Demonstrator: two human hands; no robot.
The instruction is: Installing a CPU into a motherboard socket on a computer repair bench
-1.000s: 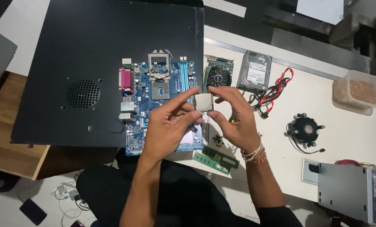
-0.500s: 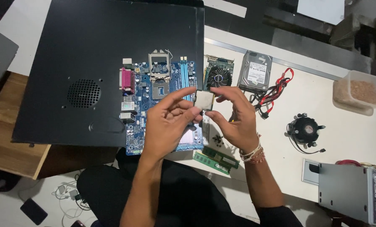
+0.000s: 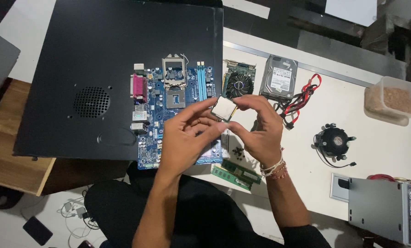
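Observation:
A small square processor chip (image 3: 225,108) with a silver lid is held up between both hands above the table. My left hand (image 3: 187,138) pinches its lower left edge with thumb and fingertips. My right hand (image 3: 258,126) holds its right side, with string bracelets on that wrist. Below and to the left lies a blue motherboard (image 3: 168,98) on a black computer case panel (image 3: 100,69). Its processor socket (image 3: 174,78) stands open with the metal frame lifted.
A graphics card (image 3: 239,80), a hard drive (image 3: 279,78) and red and black cables (image 3: 302,98) lie behind the hands. Two green memory sticks (image 3: 236,173), a round cooler fan (image 3: 332,139), a grey power supply (image 3: 384,209) and a plastic tub (image 3: 391,101) sit on the white table.
The chip has tilted and shifted slightly as my fingers re-grip it; both hands stay in about the same place above the motherboard's right edge.

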